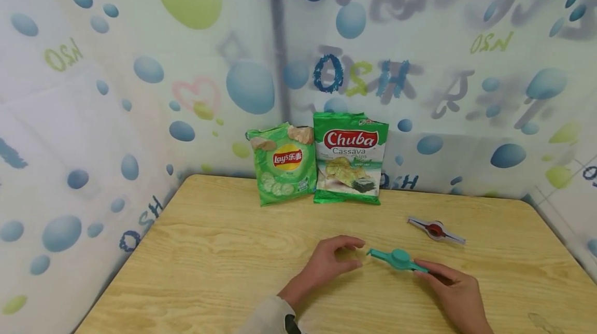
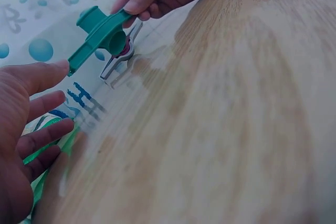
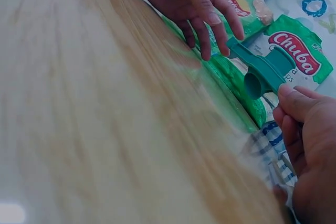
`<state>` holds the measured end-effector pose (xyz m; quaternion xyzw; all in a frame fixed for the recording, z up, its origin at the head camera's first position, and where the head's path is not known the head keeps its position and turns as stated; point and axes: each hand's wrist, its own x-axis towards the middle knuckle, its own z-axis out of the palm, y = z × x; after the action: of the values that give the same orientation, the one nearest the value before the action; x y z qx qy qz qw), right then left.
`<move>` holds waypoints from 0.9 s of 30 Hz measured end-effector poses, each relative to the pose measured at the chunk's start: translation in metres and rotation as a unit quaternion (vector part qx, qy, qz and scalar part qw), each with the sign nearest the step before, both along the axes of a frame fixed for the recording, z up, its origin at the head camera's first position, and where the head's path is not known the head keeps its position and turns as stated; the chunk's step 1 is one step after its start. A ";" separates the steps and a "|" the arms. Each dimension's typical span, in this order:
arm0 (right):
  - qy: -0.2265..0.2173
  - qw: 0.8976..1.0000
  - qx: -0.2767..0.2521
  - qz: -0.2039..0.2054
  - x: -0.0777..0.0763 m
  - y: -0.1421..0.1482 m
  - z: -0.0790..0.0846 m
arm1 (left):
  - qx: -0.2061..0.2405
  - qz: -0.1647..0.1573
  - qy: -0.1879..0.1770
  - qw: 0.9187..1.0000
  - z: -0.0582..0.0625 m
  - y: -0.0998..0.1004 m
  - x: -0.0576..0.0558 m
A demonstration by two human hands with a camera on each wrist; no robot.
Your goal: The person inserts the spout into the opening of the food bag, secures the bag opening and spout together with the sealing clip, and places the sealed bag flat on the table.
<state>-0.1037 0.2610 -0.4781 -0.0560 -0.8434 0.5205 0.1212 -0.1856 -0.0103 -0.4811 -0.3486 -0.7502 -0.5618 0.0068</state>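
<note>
A green clip (image 1: 400,260) above the wooden table (image 1: 210,251)
The right hand (image 1: 459,292) pinches one end — the left hand (image 1: 328,261), fingers loose, is near the other. Chip bags (image 1: 323,168) stand by a spotty wall (image 1: 289,23).

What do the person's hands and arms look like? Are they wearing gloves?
No gloves: the left hand and right hand are bare. Behind the left hand is a plain, pale cream sleeve with a dark band near its cuff, maybe a strap. No sleeve shows by the right hand.
</note>
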 end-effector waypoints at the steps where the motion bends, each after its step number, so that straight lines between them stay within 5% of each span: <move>1: -0.004 1.000 -0.004 0.001 0.001 -0.001 0.000 | -0.001 -0.002 -0.001 1.000 0.000 0.000 0.000; 9: 0.001 1.000 -0.014 0.022 0.003 -0.006 0.000 | 0.008 -0.033 -0.046 0.998 0.000 0.001 0.001; 21: 0.007 0.999 -0.012 0.032 0.001 -0.005 0.001 | -0.026 -0.037 0.011 0.999 0.000 0.001 -0.003; 27: -0.016 0.999 -0.036 0.031 0.003 -0.007 -0.002 | -0.037 -0.035 -0.002 0.999 0.001 -0.001 -0.001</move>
<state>-0.1010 0.2539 -0.4802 -0.0425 -0.8270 0.5534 0.0892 -0.1862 -0.0109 -0.4806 -0.3736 -0.7578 -0.5343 -0.0271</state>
